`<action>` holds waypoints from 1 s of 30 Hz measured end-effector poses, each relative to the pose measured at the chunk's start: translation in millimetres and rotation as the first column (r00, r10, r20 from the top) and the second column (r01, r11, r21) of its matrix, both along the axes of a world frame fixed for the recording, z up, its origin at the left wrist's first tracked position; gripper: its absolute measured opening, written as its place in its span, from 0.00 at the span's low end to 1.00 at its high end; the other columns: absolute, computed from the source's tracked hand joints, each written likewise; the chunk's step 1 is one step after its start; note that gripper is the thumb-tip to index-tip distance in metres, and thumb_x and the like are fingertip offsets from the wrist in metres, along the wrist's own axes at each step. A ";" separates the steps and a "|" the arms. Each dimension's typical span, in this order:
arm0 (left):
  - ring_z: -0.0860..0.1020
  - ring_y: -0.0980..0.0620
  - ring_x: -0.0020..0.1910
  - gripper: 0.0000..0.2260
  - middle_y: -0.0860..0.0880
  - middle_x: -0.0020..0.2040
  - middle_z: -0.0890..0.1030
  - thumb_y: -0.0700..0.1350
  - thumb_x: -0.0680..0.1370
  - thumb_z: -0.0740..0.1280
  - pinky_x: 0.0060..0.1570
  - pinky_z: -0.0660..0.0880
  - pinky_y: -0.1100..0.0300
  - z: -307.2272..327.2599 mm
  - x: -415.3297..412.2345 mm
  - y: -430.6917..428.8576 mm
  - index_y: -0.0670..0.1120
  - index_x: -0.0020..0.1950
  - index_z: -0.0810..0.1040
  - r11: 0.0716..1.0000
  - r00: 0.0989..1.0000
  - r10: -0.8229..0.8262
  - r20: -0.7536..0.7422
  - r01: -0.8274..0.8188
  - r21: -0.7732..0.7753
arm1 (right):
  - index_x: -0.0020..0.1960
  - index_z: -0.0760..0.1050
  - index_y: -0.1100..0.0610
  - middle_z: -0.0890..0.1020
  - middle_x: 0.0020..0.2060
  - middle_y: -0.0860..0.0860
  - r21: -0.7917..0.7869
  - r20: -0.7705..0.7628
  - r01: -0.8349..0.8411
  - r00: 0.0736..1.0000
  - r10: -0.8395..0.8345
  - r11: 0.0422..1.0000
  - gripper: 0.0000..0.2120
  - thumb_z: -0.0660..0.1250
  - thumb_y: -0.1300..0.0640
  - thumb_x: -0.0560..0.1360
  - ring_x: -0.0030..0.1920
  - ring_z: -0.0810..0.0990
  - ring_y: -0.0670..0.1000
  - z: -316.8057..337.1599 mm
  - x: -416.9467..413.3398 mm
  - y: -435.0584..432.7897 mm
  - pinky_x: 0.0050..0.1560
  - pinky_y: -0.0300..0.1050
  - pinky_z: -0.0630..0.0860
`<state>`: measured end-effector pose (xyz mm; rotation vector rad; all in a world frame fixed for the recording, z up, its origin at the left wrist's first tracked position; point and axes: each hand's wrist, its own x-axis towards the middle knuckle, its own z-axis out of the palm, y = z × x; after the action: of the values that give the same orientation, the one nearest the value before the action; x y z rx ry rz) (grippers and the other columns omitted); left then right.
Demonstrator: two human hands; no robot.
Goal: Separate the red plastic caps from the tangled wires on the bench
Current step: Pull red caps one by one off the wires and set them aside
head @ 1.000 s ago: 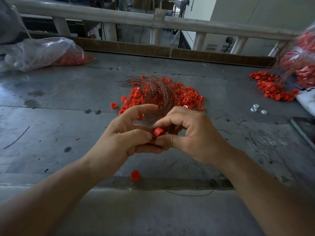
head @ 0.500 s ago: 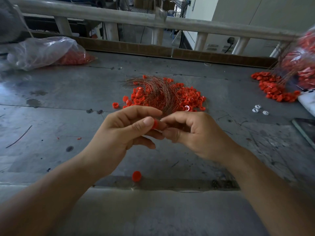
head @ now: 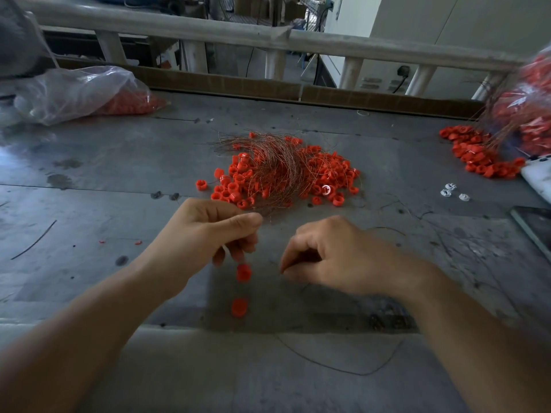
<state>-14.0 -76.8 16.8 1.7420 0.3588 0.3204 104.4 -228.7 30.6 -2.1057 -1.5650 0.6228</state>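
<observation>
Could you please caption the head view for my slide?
The left hand and right hand hover near the wire-tangled pile of red caps, one loose cap just below the left hand.

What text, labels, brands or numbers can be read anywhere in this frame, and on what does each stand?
No text can be read.
Pale plates beside the wall socket: possibly labels, too small and blurred to read.
White object at the right edge of the view: dark marks, not legible.
Red caps: no lettering visible.
Plastic bag: no print visible.
</observation>
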 end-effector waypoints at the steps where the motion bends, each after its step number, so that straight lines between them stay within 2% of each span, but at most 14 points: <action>1: 0.75 0.56 0.27 0.07 0.48 0.29 0.80 0.49 0.65 0.72 0.24 0.68 0.67 -1.7 2.1 4.3 0.48 0.30 0.81 0.996 0.997 0.080 -0.009 -0.080 0.032 | 0.46 0.81 0.52 0.76 0.35 0.38 -0.037 0.020 -0.017 1.000 0.018 0.999 0.04 0.70 0.56 0.72 0.39 0.76 0.34 -1.7 -1.0 0.9 0.40 0.24 0.70; 2: 0.75 0.58 0.27 0.05 0.48 0.29 0.80 0.45 0.67 0.72 0.24 0.68 0.68 -4.3 4.4 9.5 0.49 0.30 0.81 0.981 0.986 0.169 -0.003 -0.168 0.098 | 0.47 0.80 0.52 0.77 0.37 0.38 -0.065 0.035 -0.028 0.999 0.030 0.998 0.04 0.69 0.55 0.72 0.40 0.76 0.36 -2.7 -1.5 1.7 0.41 0.26 0.71; 4: 0.74 0.61 0.28 0.09 0.53 0.30 0.80 0.40 0.69 0.71 0.27 0.68 0.73 -8.6 8.4 20.0 0.52 0.31 0.80 0.891 0.944 0.328 0.046 -0.325 0.317 | 0.47 0.80 0.51 0.77 0.38 0.40 -0.091 0.057 -0.034 0.998 0.040 0.995 0.04 0.69 0.55 0.72 0.41 0.76 0.38 -3.1 -2.1 2.6 0.42 0.28 0.72; 6: 0.75 0.61 0.33 0.09 0.55 0.36 0.80 0.38 0.71 0.69 0.32 0.67 0.75 -9.2 10.3 28.0 0.53 0.39 0.79 0.759 0.907 0.412 0.090 -0.397 0.516 | 0.46 0.80 0.51 0.77 0.37 0.39 -0.093 0.076 -0.036 0.996 0.043 0.995 0.04 0.69 0.54 0.72 0.41 0.76 0.37 -2.7 -2.2 2.8 0.42 0.28 0.72; 7: 0.74 0.60 0.36 0.09 0.53 0.41 0.80 0.37 0.72 0.68 0.36 0.67 0.72 -10.6 11.8 32.1 0.51 0.43 0.80 0.705 0.895 0.436 0.099 -0.408 0.581 | 0.46 0.80 0.50 0.76 0.36 0.39 -0.091 0.079 -0.036 0.996 0.044 0.995 0.03 0.69 0.54 0.72 0.40 0.75 0.37 -2.7 -2.4 2.8 0.41 0.27 0.71; 10: 0.74 0.51 0.46 0.12 0.50 0.48 0.74 0.35 0.74 0.66 0.48 0.66 0.62 -16.8 17.3 43.4 0.46 0.55 0.79 0.634 0.887 0.455 0.075 -0.381 0.673 | 0.45 0.80 0.50 0.75 0.35 0.38 -0.079 0.080 -0.035 0.996 0.041 0.996 0.03 0.70 0.53 0.72 0.38 0.74 0.35 -3.2 -2.3 2.6 0.41 0.25 0.70; 16: 0.71 0.42 0.59 0.16 0.43 0.59 0.74 0.38 0.77 0.63 0.58 0.67 0.51 -27.4 27.0 48.3 0.47 0.64 0.75 0.590 0.912 0.404 -0.070 -0.201 0.782 | 0.45 0.80 0.50 0.77 0.35 0.40 -0.036 0.065 -0.013 0.998 0.015 0.999 0.05 0.70 0.51 0.70 0.40 0.74 0.34 -1.2 1.8 2.4 0.41 0.25 0.69; 19: 0.72 0.42 0.58 0.15 0.43 0.57 0.76 0.38 0.76 0.63 0.55 0.68 0.51 -27.5 28.2 50.4 0.47 0.62 0.77 0.550 0.912 0.402 -0.082 -0.169 0.818 | 0.44 0.79 0.50 0.78 0.36 0.41 -0.010 0.050 0.003 0.999 -0.002 1.000 0.05 0.70 0.50 0.71 0.41 0.75 0.35 -0.1 3.7 3.0 0.42 0.26 0.70; 21: 0.73 0.44 0.51 0.11 0.44 0.51 0.77 0.38 0.75 0.65 0.47 0.67 0.55 -26.8 28.2 51.4 0.47 0.56 0.80 0.542 0.910 0.413 -0.043 -0.208 0.814 | 0.44 0.80 0.50 0.79 0.36 0.42 0.008 0.042 0.020 0.999 -0.020 1.000 0.05 0.70 0.50 0.71 0.41 0.75 0.35 0.7 5.3 3.1 0.41 0.26 0.71; 23: 0.71 0.49 0.45 0.09 0.47 0.46 0.76 0.39 0.74 0.66 0.43 0.65 0.58 -26.4 28.0 52.9 0.47 0.52 0.81 0.540 0.906 0.422 -0.025 -0.229 0.810 | 0.43 0.80 0.50 0.79 0.36 0.42 0.028 0.030 0.045 0.999 -0.046 0.999 0.04 0.70 0.50 0.71 0.39 0.75 0.35 1.4 6.8 3.5 0.40 0.26 0.70; 25: 0.71 0.50 0.44 0.08 0.47 0.45 0.77 0.39 0.74 0.67 0.43 0.65 0.58 -25.9 28.2 53.6 0.46 0.51 0.81 0.539 0.904 0.428 -0.025 -0.233 0.809 | 0.42 0.80 0.51 0.79 0.35 0.41 0.054 0.032 0.072 0.997 -0.074 0.996 0.03 0.70 0.51 0.71 0.38 0.75 0.34 1.4 9.3 4.1 0.38 0.25 0.69; 28: 0.76 0.47 0.44 0.05 0.48 0.41 0.80 0.40 0.72 0.68 0.42 0.67 0.60 -20.9 26.4 51.5 0.46 0.46 0.82 0.544 0.887 0.461 0.016 -0.297 0.784 | 0.42 0.79 0.51 0.78 0.34 0.41 0.097 0.056 0.130 0.989 -0.136 0.987 0.03 0.69 0.52 0.71 0.39 0.75 0.34 0.6 15.0 4.9 0.39 0.25 0.69; 30: 0.77 0.53 0.38 0.04 0.54 0.35 0.78 0.40 0.71 0.68 0.38 0.67 0.68 -15.0 23.7 49.0 0.49 0.42 0.81 0.585 0.863 0.502 0.058 -0.388 0.712 | 0.42 0.80 0.52 0.77 0.33 0.40 0.150 0.110 0.209 0.968 -0.226 0.966 0.04 0.69 0.52 0.72 0.38 0.75 0.36 -1.0 21.7 4.9 0.39 0.24 0.69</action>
<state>9.7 -27.7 1.8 2.4367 0.8927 0.7801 126.1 -223.8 29.6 -2.2078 -1.3704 0.3021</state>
